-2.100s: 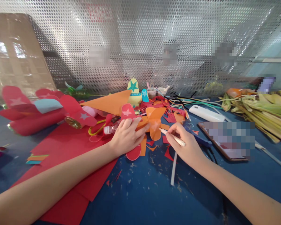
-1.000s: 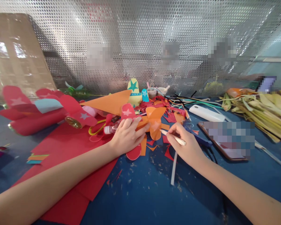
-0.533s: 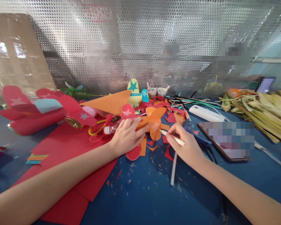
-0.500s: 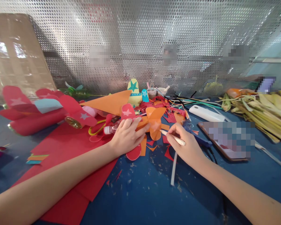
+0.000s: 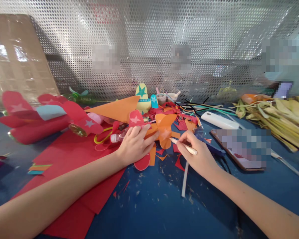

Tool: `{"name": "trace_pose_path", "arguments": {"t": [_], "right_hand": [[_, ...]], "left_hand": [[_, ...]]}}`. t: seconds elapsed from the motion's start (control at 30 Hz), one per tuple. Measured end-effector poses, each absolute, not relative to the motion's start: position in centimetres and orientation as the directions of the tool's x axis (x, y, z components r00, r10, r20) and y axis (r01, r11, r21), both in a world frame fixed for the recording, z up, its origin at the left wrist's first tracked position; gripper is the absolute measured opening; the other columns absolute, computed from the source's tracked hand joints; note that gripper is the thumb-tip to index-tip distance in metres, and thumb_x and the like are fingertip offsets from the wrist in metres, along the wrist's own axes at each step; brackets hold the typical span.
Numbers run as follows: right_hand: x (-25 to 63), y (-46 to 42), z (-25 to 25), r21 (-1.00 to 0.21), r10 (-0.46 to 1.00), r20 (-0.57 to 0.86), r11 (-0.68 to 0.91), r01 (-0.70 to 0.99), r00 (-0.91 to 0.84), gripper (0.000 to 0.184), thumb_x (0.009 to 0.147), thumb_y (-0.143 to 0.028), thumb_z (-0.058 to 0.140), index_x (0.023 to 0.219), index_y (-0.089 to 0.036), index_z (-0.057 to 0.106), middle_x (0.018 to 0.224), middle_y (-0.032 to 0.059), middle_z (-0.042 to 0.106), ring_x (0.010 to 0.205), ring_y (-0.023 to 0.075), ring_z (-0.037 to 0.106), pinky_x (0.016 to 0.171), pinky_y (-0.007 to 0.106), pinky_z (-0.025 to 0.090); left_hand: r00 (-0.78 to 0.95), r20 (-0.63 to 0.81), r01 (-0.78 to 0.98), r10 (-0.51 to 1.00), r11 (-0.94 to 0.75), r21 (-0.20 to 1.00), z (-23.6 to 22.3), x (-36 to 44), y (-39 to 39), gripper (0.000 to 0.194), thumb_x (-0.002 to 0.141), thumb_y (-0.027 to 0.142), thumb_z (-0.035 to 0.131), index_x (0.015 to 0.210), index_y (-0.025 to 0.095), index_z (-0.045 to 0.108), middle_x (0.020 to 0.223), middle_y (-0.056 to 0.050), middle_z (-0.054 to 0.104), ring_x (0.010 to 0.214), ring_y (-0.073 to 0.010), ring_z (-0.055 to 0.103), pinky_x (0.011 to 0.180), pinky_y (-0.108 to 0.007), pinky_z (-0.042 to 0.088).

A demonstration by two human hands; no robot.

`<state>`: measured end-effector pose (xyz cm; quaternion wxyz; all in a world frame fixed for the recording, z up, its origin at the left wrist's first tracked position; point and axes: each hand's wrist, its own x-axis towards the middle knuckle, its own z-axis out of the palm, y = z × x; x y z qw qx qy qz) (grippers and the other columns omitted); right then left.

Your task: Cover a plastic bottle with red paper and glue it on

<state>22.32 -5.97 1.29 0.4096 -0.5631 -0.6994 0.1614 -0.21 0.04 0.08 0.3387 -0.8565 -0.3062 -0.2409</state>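
Observation:
My left hand point(image 5: 136, 144) is closed over the body of a small toy plane made from a plastic bottle. Its white-capped neck point(image 5: 114, 138) points left, and red paper wings point(image 5: 142, 162) stick out on both sides of my fingers. At the plane's right end stands an orange paper tail point(image 5: 165, 129) with a pale star on it. In a writing grip, my right hand point(image 5: 195, 151) holds a white pen point(image 5: 189, 149), its tip at the lower right edge of the orange tail. My palm hides much of the plane's body.
A larger red toy plane point(image 5: 40, 124) sits at the left beside red paper sheets point(image 5: 72, 156). Red and orange scraps point(image 5: 180, 124) lie behind the tail. To the right are a phone point(image 5: 239, 149), a white glue-gun-like body point(image 5: 219, 120), a white strip point(image 5: 185, 181) and dried husks point(image 5: 281, 116).
Both hands, the pen and the small plane stay almost exactly where they were. Behind the perforated screen, a blurred patch at the right has shifted.

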Motion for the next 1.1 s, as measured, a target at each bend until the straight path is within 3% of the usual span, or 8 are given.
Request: {"name": "trace_pose_path", "arguments": {"t": [1.1], "right_hand": [[22.36,-5.99,1.01,-0.707,0.907,0.404,0.392,0.588,-0.119,0.014,0.087,-0.034,0.048,0.078,-0.024,0.044,0.063,-0.004,0.053,0.052,0.0124,0.051,0.051,0.025,0.039]], "left_hand": [[0.697,0.629,0.682,0.345,-0.59,-0.433,0.12,-0.14,0.07,0.032,0.091,0.034,0.053,0.12,0.03,0.065,0.117,-0.013,0.063,0.086,-0.0265,0.048,0.073,-0.038,0.045]]}}
